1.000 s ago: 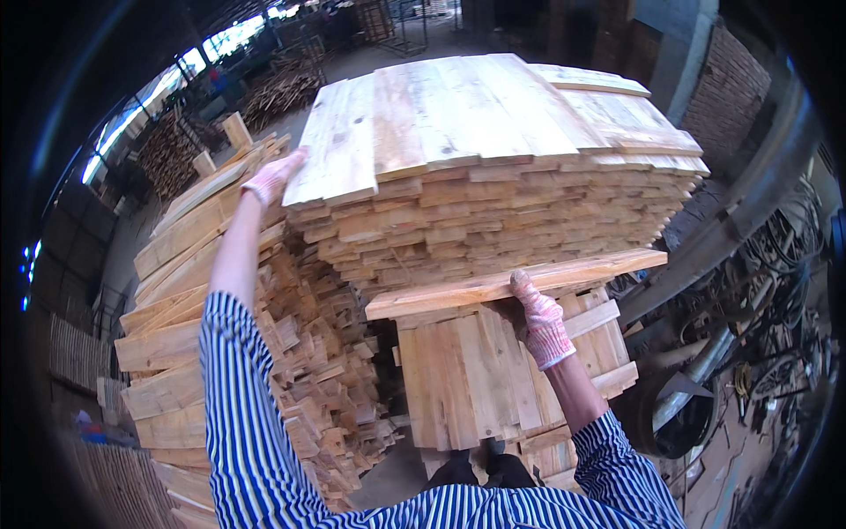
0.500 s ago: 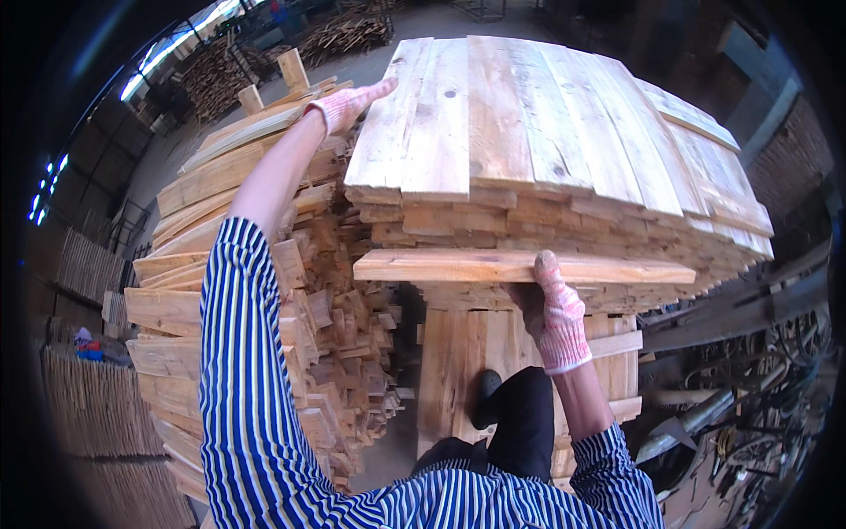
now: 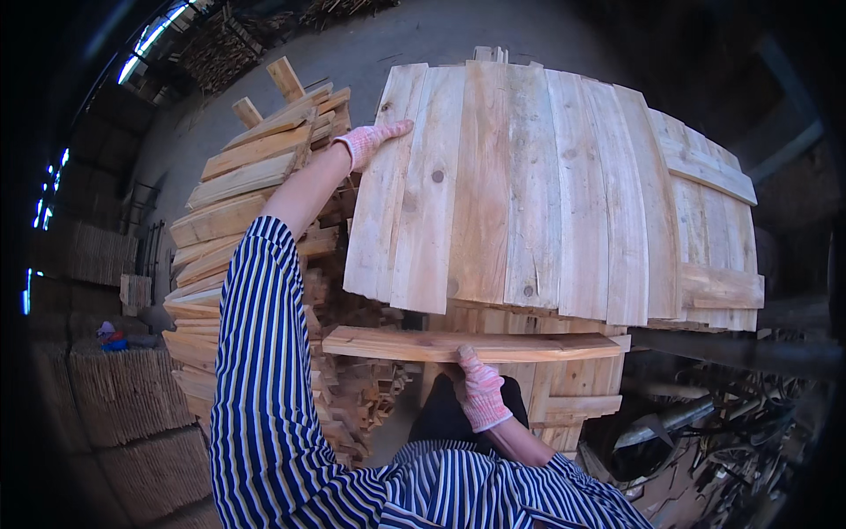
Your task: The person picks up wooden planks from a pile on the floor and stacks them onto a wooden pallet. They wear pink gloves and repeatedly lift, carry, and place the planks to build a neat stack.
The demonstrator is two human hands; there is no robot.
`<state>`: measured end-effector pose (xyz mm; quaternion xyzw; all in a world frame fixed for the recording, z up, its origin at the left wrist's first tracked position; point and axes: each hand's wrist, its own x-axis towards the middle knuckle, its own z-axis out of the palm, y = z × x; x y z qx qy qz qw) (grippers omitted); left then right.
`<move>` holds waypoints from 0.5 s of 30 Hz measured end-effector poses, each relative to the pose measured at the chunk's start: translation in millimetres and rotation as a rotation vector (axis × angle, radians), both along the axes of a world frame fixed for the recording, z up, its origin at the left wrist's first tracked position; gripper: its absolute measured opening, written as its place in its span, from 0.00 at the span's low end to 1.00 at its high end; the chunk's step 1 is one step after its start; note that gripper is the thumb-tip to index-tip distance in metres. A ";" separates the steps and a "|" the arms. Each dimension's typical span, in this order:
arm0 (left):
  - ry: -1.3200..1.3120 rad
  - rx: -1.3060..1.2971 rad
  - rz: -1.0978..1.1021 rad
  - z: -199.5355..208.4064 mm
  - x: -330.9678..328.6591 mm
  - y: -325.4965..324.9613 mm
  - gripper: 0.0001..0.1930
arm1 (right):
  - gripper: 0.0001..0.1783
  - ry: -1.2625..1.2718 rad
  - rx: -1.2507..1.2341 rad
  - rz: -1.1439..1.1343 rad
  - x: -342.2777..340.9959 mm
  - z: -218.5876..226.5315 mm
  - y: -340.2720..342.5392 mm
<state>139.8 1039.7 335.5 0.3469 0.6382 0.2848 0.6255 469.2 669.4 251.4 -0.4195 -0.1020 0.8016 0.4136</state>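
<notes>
My right hand (image 3: 483, 390), in a pink-and-white knit glove, is closed around a long wooden board (image 3: 397, 343) held crosswise before my body. Its thumb presses the near face; the other fingers are mostly hidden. Beyond the board lies a stack topped with pale, knotty planks (image 3: 480, 185) side by side. My left hand (image 3: 374, 143), gloved alike, reaches out to the stack's left edge. One digit stretches flat over the leftmost plank (image 3: 381, 220), while its remaining fingers are hidden from sight.
A heap of rough boards (image 3: 225, 212) rises along my left, some ends jutting out. Lower planks (image 3: 577, 379) lie beneath the held board. Shorter crosspieces (image 3: 723, 288) sit on the stack's right side. Scrap and a pipe (image 3: 661, 421) clutter the lower right. Bundled piles (image 3: 132, 397) stand far left.
The held board and my right hand have come nearer to my body and left. My left hand has moved onto the stack's left edge. The view has tilted, showing more of the stack's top.
</notes>
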 end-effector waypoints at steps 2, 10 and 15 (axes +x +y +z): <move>-0.066 -0.125 0.068 4.5 1.2 -0.1 0.39 | 0.31 0.016 -0.090 -0.045 -11.6 3.8 3.0; -0.039 -0.155 0.105 16.9 9.2 13.1 0.37 | 0.30 -0.179 -0.210 -0.150 -46.6 35.0 59.7; -0.052 -0.225 0.101 16.5 4.3 18.5 0.37 | 0.39 -0.151 -0.217 -0.165 -37.7 51.4 64.9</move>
